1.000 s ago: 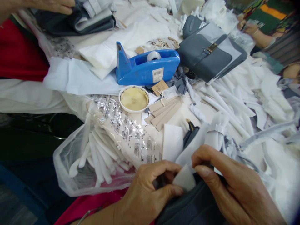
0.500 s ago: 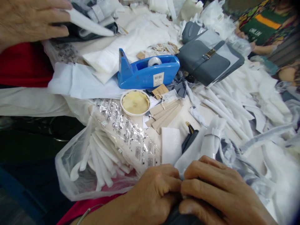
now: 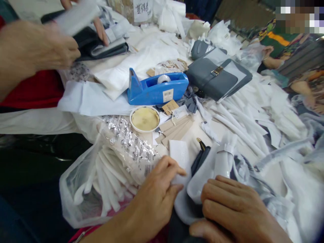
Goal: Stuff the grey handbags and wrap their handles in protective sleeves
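My left hand [image 3: 162, 189] pinches the left edge of a white foam sheet [image 3: 179, 152] between thumb and fingers. The sheet curves down into the opening of a dark bag [image 3: 177, 224] in front of me. My right hand [image 3: 233, 206] is wrapped over the right side of this bag, thumb towards me. Next to the fingers, a white padded wrapping [image 3: 199, 185] lines the opening. Behind it, a dark zipper end with a gold tip [image 3: 201, 145] sticks up. The lower part of the bag is hidden by my hands and the frame edge.
A blue tape dispenser [image 3: 159, 89] stands mid-table, near a round tub of yellowish paste [image 3: 144, 118] and beige tags [image 3: 176, 128]. Behind lies a grey buckled bag [image 3: 219, 76]. A plastic bag of white foam rolls [image 3: 108, 179] hangs at left. A co-worker's hands [image 3: 37, 50] work upper left.
My left hand has parted from the right, moving up to the white sheet. The bag's padded opening now shows between my hands. The co-worker's hand at upper left has shifted with a white strip.
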Motion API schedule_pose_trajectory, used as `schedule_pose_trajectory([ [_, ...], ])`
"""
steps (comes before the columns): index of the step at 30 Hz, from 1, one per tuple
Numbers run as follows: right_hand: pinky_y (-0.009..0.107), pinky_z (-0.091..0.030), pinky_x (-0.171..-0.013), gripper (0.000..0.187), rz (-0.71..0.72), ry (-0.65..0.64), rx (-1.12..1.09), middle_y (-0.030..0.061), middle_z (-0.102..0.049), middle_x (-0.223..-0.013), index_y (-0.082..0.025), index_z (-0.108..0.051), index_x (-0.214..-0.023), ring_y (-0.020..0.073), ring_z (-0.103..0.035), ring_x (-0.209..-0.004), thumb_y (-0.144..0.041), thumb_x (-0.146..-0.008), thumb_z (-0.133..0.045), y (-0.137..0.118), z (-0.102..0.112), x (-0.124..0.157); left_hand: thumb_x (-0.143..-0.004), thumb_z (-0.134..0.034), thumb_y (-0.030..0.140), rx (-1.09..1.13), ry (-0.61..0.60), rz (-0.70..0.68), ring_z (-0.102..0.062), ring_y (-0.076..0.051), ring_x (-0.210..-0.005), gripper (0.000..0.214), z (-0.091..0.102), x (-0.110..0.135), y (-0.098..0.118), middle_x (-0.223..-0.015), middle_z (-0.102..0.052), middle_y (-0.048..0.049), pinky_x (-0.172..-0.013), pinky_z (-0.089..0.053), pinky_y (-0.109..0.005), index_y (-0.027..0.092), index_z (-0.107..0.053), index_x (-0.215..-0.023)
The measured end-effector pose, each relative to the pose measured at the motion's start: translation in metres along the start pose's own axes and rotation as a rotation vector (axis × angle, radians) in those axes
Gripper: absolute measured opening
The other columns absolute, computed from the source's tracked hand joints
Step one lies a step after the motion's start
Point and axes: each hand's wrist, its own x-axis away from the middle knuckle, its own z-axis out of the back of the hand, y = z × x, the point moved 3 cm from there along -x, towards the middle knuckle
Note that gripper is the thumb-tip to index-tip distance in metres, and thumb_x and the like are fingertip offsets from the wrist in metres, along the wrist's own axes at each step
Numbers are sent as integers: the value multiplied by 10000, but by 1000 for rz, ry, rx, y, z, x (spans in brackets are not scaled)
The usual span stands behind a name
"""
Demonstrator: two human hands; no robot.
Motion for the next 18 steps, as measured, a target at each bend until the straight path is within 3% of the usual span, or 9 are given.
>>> schedule_pose_trajectory([
  [3, 264, -309, -543, 433, 3, 27, 0, -3, -523, -565, -186, -495, -561, 105, -481, -540, -388, -941, -443, -1, -2, 1, -793, -567, 179, -332, 206, 97, -423, -268, -1111, 452, -7, -15, -1, -1137, -499, -102, -985, -373, -464, 158, -487, -1238],
  [6, 265, -312, -549, 427, 12, 59, -11, -4, -538, -571, -187, -498, -569, 105, -492, -544, -381, -944, -438, -3, -2, 3, -756, -576, 154, -434, 184, 126, -428, -310, -1104, 660, -20, -27, 2, -1138, -500, -131, -961, -385, -514, 150, -355, -1378],
  [12, 272, -326, -564, 400, -2, 87, -29, -3, -568, -594, -188, -519, -587, 108, -513, -557, -375, -936, -460, -4, 0, 5, -799, -390, 68, -122, 149, -3, -444, -233, -1216, 630, -30, -33, 3, -1318, -488, -131, -1054, -362, -401, 135, -295, -1419],
  [18, 270, -336, -569, 378, -12, 66, -41, 0, -591, -615, -193, -555, -618, 110, -534, -574, -380, -934, -465, -3, -2, 6, -762, -462, 121, 94, 56, 70, -477, -258, -1197, 606, -29, -29, -11, -1278, -556, -90, -1034, -373, -419, 157, -411, -1365],
])
